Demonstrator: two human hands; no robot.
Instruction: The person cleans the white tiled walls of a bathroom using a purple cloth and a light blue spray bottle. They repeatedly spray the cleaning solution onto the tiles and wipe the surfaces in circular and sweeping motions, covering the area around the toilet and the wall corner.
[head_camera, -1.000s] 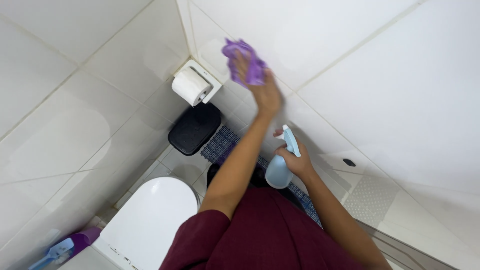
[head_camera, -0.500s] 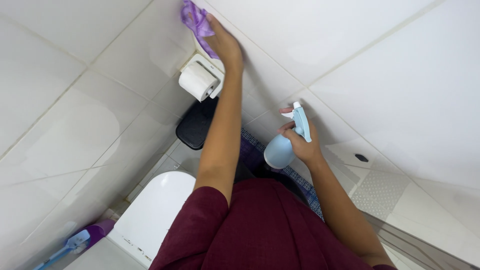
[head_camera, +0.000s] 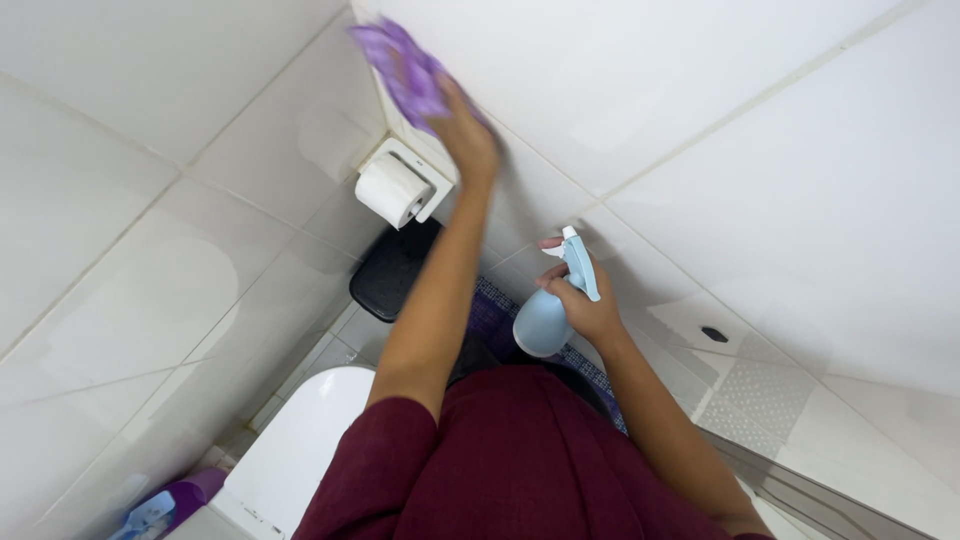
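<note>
My left hand (head_camera: 468, 135) reaches up along the white tiled wall and presses a purple cloth (head_camera: 405, 70) against it, near the corner where two walls meet. Lower down, my right hand (head_camera: 588, 308) grips a light blue spray bottle (head_camera: 543, 320) by its neck, with the nozzle pointing up towards the wall. The bottle hangs in front of my dark red shirt, apart from the wall.
A toilet paper roll (head_camera: 392, 190) sits in a white wall holder just below the cloth. A black bin (head_camera: 392, 270) stands on the floor under it, beside a patterned mat (head_camera: 493, 312). The white toilet lid (head_camera: 305, 445) and a purple bottle (head_camera: 170, 498) are at lower left.
My left hand has swept the purple cloth up and to the left along the wall, towards the corner. The right hand with the spray bottle has stayed about where it was.
</note>
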